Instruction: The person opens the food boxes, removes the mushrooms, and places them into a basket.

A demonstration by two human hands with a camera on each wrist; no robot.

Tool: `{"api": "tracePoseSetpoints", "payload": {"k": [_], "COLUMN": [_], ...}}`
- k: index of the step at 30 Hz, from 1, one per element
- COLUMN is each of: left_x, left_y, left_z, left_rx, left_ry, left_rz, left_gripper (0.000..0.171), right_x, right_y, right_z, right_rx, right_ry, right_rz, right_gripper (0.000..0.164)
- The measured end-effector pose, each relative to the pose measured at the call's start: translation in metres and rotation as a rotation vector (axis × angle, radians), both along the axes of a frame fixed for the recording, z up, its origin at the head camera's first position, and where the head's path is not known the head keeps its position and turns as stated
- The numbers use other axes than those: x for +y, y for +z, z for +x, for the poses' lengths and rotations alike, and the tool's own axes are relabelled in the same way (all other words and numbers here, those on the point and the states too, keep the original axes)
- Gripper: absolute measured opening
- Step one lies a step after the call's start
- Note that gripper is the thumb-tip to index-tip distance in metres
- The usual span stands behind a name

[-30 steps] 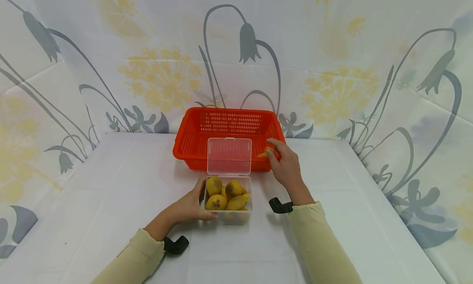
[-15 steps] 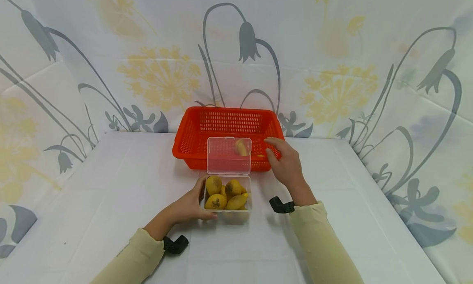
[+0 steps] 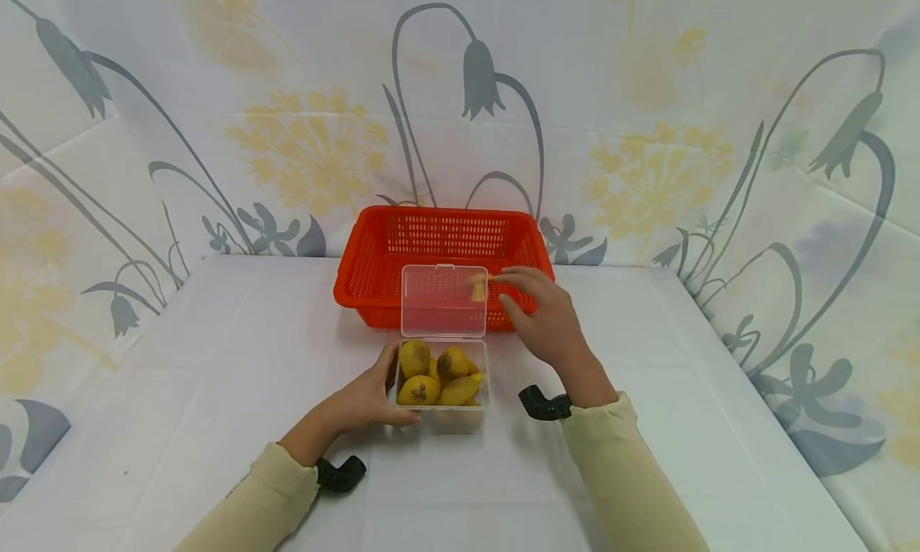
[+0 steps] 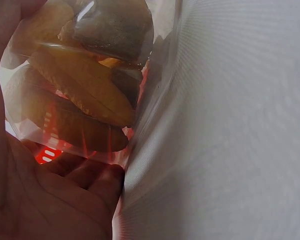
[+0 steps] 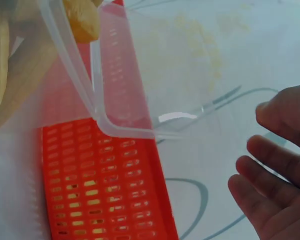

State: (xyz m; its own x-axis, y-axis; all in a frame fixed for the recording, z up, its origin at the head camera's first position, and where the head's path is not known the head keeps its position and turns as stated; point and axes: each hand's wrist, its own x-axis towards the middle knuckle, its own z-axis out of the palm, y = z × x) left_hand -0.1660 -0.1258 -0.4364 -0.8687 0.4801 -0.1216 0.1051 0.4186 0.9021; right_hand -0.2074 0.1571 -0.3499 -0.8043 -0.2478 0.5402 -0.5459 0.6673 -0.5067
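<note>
1 yellow fruit [image 3: 477,287], blurred behind the lid [image 3: 434,306], lies in the red basket [image 3: 348,290] just left of my nearer right hand [image 3: 549,320], fingers parted, unladen; long axis unclear. My left hand [image 3: 366,399] grips the clear box [image 3: 460,421].

Well beyond the right hand's fingers [image 3: 530,275], the scene is closed off by a pale, cloth-like backdrop [image 3: 575,49], printed with drooping grey bell-shaped flowers [image 3: 480,81] and round yellow flower heads [image 3: 316,156]. The same pattern is carried along both sides, far out from the fingers. Below them, a flat table with a smooth white cover [image 3: 244,352] is seen (faint creases are shown), softly and evenly lit, with only weak shadows cast.
</note>
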Motion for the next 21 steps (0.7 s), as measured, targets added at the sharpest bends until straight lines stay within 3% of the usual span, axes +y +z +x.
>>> {"api": "tracePoseSetpoints", "payload": {"k": [7, 21], "left_x": [0.000, -0.001], "left_y": [0.000, -0.001], "left_z": [0.000, 0.000], "left_rx": [0.008, 0.011], "left_ry": [-0.003, -0.007], "left_rz": [0.001, 0.014], "left_gripper": [0.116, 0.116], "right_x": [-0.007, -0.027], "right_y": [0.004, -0.003], "right_z": [0.008, 0.017], "right_rx": [-0.055, -0.113], "right_ry": [0.076, 0.213], "right_rz": [0.033, 0.092], "right_gripper": [0.029, 0.030]}}
